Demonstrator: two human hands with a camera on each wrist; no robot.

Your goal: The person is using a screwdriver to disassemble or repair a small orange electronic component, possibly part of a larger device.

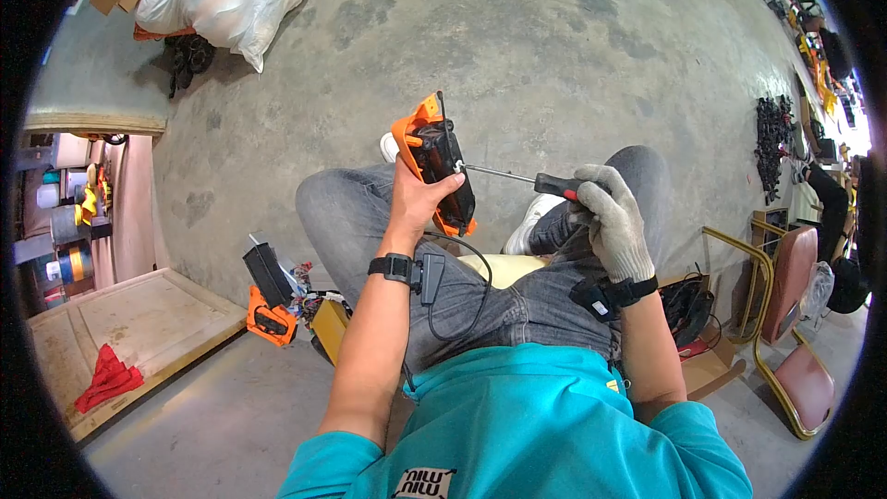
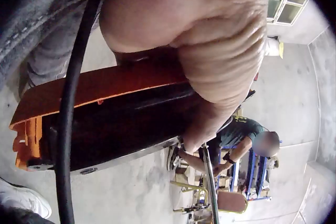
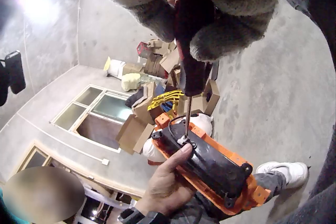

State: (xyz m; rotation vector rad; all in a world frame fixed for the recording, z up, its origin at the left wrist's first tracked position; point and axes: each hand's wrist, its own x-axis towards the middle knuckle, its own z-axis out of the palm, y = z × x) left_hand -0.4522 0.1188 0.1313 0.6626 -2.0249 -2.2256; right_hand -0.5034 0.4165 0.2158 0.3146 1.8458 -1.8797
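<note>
My bare left hand (image 1: 418, 199) grips an orange-and-black plastic housing (image 1: 450, 143) above my lap, the thumb pressed on its black face. In my gloved right hand (image 1: 613, 226) is a screwdriver (image 1: 551, 185) with a black and red handle, its shaft pointing left to the housing. The right wrist view shows the tip at a small white piece (image 3: 183, 140) on the black part (image 3: 220, 174), right by the left thumb. A dark wire loops beside that spot. Orange edging (image 2: 100, 90) runs along the housing in the left wrist view.
A wooden panel (image 1: 176, 319) with a red cloth (image 1: 109, 377) lies at left. Another orange part (image 1: 271, 316) and a black box (image 1: 268, 273) sit by my left leg. White bags (image 1: 226, 0) stand ahead; a chair (image 1: 796, 282) and a cardboard box (image 1: 716, 374) are at right.
</note>
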